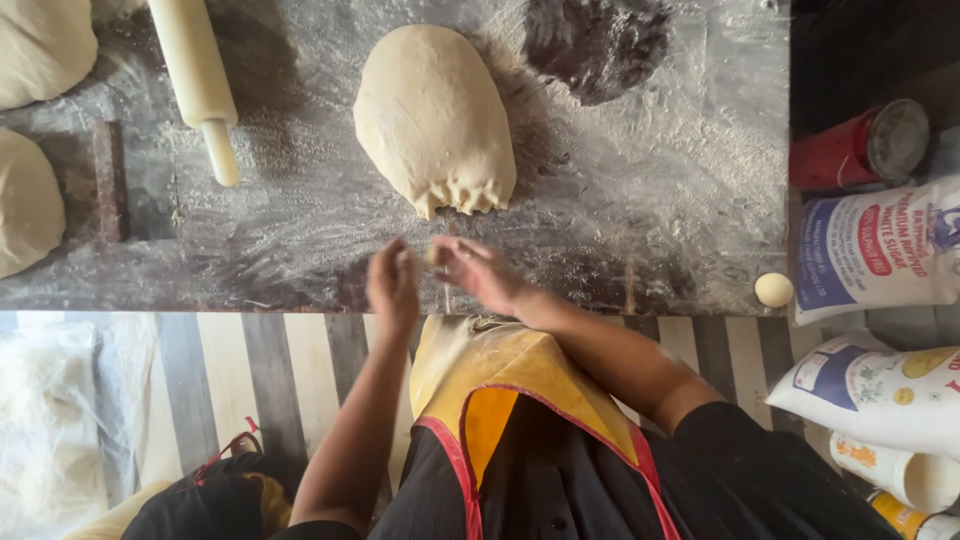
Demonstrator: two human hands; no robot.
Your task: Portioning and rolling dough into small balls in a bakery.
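You wore a yellow apron with red trim (pixel 520 385) over dark clothes, close under the camera. Your left hand (pixel 392 285) and right hand (pixel 480 272) met at the near edge of the flour-dusted dark worktop (pixel 640 200), palms facing, pressed together on a small pale piece of dough (pixel 432 257) caught between them; it was mostly hidden. Just beyond the hands lay a large oval mound of pale dough (pixel 435 120), its near end puckered into folds, apart from your fingers. A small round dough ball (pixel 773 290) sat at the worktop's right near corner, next to white printed sacks (pixel 880 250). Farther left, a cream wooden rolling pin (pixel 197 80) lay slanted. Two more pale dough mounds (pixel 25 200) were at the left edge. A red can (pixel 860 150) lay on its side at far right.
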